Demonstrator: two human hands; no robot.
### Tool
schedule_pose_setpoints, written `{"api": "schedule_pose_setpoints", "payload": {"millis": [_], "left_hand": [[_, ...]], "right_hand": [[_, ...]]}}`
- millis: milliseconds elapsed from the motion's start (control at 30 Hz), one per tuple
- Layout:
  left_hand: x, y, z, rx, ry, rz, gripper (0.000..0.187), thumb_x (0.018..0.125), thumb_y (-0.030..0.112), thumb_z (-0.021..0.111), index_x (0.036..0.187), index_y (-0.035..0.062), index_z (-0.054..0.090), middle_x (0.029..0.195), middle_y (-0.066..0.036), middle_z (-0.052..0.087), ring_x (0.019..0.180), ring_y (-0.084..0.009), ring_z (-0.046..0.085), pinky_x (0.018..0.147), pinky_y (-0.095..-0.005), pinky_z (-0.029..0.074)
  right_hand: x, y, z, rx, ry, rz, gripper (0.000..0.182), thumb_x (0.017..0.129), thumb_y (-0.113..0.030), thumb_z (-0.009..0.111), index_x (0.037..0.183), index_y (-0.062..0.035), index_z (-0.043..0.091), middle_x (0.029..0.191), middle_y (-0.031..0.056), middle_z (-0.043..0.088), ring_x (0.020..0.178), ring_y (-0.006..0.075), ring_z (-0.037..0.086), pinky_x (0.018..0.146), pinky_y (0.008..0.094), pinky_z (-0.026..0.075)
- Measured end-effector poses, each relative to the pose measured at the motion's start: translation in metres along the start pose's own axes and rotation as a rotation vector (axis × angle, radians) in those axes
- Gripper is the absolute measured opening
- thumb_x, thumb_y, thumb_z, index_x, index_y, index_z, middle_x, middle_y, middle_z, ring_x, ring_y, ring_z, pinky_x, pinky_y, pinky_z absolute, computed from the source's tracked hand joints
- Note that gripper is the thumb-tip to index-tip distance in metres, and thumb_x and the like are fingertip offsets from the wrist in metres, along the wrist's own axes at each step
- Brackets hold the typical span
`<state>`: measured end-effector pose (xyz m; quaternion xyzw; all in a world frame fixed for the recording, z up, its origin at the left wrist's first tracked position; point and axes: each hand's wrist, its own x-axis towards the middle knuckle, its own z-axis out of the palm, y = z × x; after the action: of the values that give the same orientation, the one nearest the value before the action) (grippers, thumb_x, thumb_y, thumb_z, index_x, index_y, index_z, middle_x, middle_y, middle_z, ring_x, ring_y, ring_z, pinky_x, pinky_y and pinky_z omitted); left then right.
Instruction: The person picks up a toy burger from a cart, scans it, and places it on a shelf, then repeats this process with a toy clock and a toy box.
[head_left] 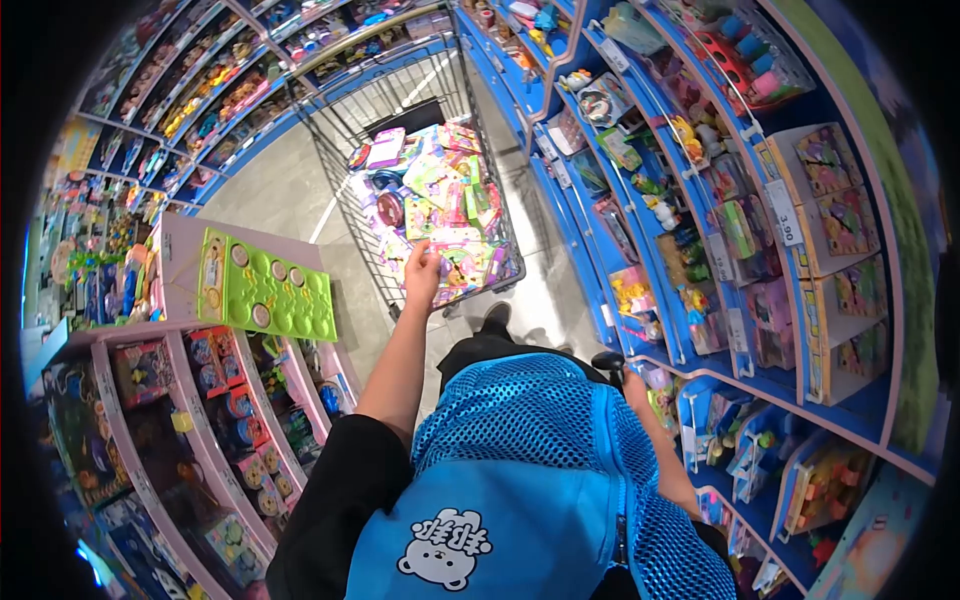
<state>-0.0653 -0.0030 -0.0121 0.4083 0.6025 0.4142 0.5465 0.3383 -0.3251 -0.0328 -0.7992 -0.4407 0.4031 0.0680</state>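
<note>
One hand, the left hand (pixel 422 270), reaches forward and its grip closes on a flat toy package (pixel 462 262) lying atop the heaped shopping cart (pixel 500 215), directly ahead; the right hand's grip is hidden.

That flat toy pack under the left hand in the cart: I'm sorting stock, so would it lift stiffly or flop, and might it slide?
The toy pack looks like a thin carded blister, so probably light and fairly stiff, perhaps bending a little at the corners. Its glossy face lies on a loose heap in the cart, so it may well slide. The left hand touches only its edge, so it could tilt when raised.
</note>
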Motion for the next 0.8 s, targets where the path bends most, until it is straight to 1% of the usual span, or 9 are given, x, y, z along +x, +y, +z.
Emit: {"api": "schedule_pose_setpoints", "payload": {"millis": [67, 133, 233, 333, 367, 500, 600, 633, 800], "left_hand": [[-0.017, 0.030, 0.005, -0.108, 0.038, -0.023, 0.030, 0.097, 0.008, 0.057, 0.126, 0.0029, 0.058, 0.078, 0.005, 0.056, 0.060, -0.0017, 0.044, 0.049, -0.0200, 0.031], [-0.032, 0.059, 0.007, -0.263, -0.066, -0.051, 0.029, 0.099, 0.012, 0.054, 0.126, 0.0022, 0.057, 0.079, 0.004, 0.057, 0.062, -0.0055, 0.049, 0.056, -0.0207, 0.041], [-0.052, 0.084, 0.016, -0.554, -0.138, -0.112, 0.032, 0.102, 0.021, 0.048, 0.127, 0.0013, 0.054, 0.077, 0.001, 0.056, 0.067, -0.0129, 0.054, 0.074, -0.0302, 0.052], [-0.067, 0.092, 0.006, -0.606, -0.426, -0.165, 0.040, 0.103, 0.029, 0.045, 0.129, -0.0005, 0.051, 0.076, -0.002, 0.054, 0.070, -0.0196, 0.057, 0.090, -0.0445, 0.051], [-0.073, 0.092, 0.010, -0.716, -0.509, -0.095, 0.046, 0.102, 0.036, 0.046, 0.124, -0.0033, 0.054, 0.074, -0.005, 0.057, 0.075, -0.0224, 0.063, 0.085, -0.0450, 0.055], [-0.093, 0.096, 0.021, -0.776, -0.660, -0.042, 0.047, 0.096, 0.033, 0.052, 0.125, -0.0035, 0.052, 0.072, -0.004, 0.054, 0.072, -0.0245, 0.061, 0.084, -0.0502, 0.054], [-0.108, 0.102, 0.033, -0.866, -0.668, -0.115, 0.045, 0.096, 0.031, 0.051, 0.124, -0.0037, 0.051, 0.072, -0.005, 0.054, 0.072, -0.0258, 0.062, 0.084, -0.0508, 0.055], [-0.108, 0.097, 0.034, -0.815, -0.661, -0.113, 0.052, 0.099, 0.038, 0.047, 0.128, -0.0053, 0.050, 0.075, -0.007, 0.055, 0.074, -0.0271, 0.061, 0.084, -0.0511, 0.055], [-0.120, 0.091, 0.046, -0.759, -0.669, -0.164, 0.052, 0.098, 0.038, 0.048, 0.126, -0.0054, 0.052, 0.073, -0.006, 0.058, 0.074, -0.0280, 0.062, 0.087, -0.0522, 0.053]], "right_hand": [[0.007, 0.001, 0.002, -0.006, 0.027, -0.063, 0.047, 0.074, -0.034, 0.078, 0.102, 0.0004, 0.063, 0.093, 0.0272, 0.068, 0.092, 0.0443, 0.066, 0.082, 0.0485, 0.052], [0.012, -0.002, 0.000, 0.010, 0.037, -0.120, 0.047, 0.074, -0.034, 0.078, 0.102, 0.0009, 0.063, 0.092, 0.0269, 0.068, 0.091, 0.0444, 0.066, 0.081, 0.0488, 0.052], [0.021, -0.009, -0.004, 0.014, 0.017, -0.163, 0.044, 0.074, -0.031, 0.076, 0.100, 0.0020, 0.063, 0.090, 0.0276, 0.067, 0.087, 0.0449, 0.065, 0.077, 0.0483, 0.052], [0.025, -0.015, -0.008, 0.046, -0.015, -0.147, 0.044, 0.074, -0.030, 0.075, 0.100, 0.0023, 0.063, 0.089, 0.0281, 0.067, 0.086, 0.0451, 0.065, 0.076, 0.0477, 0.052], [0.026, -0.015, -0.009, 0.046, -0.022, -0.146, 0.044, 0.073, -0.030, 0.075, 0.101, 0.0022, 0.063, 0.090, 0.0282, 0.067, 0.086, 0.0452, 0.065, 0.076, 0.0478, 0.052], [0.027, -0.009, -0.014, 0.026, -0.013, -0.174, 0.046, 0.073, -0.031, 0.075, 0.101, 0.0025, 0.063, 0.091, 0.0286, 0.067, 0.089, 0.0456, 0.065, 0.079, 0.0482, 0.053], [0.030, 0.005, -0.011, 0.000, -0.009, -0.154, 0.047, 0.073, -0.031, 0.076, 0.103, 0.0021, 0.063, 0.093, 0.0286, 0.067, 0.092, 0.0457, 0.065, 0.082, 0.0487, 0.052], [0.029, 0.010, -0.011, -0.004, -0.016, -0.152, 0.046, 0.073, -0.031, 0.076, 0.103, 0.0017, 0.063, 0.094, 0.0287, 0.067, 0.093, 0.0457, 0.064, 0.082, 0.0487, 0.052], [0.018, 0.027, -0.014, -0.036, 0.003, -0.116, 0.042, 0.077, -0.029, 0.073, 0.106, -0.0001, 0.064, 0.099, 0.0291, 0.067, 0.098, 0.0454, 0.064, 0.084, 0.0489, 0.051]]}}
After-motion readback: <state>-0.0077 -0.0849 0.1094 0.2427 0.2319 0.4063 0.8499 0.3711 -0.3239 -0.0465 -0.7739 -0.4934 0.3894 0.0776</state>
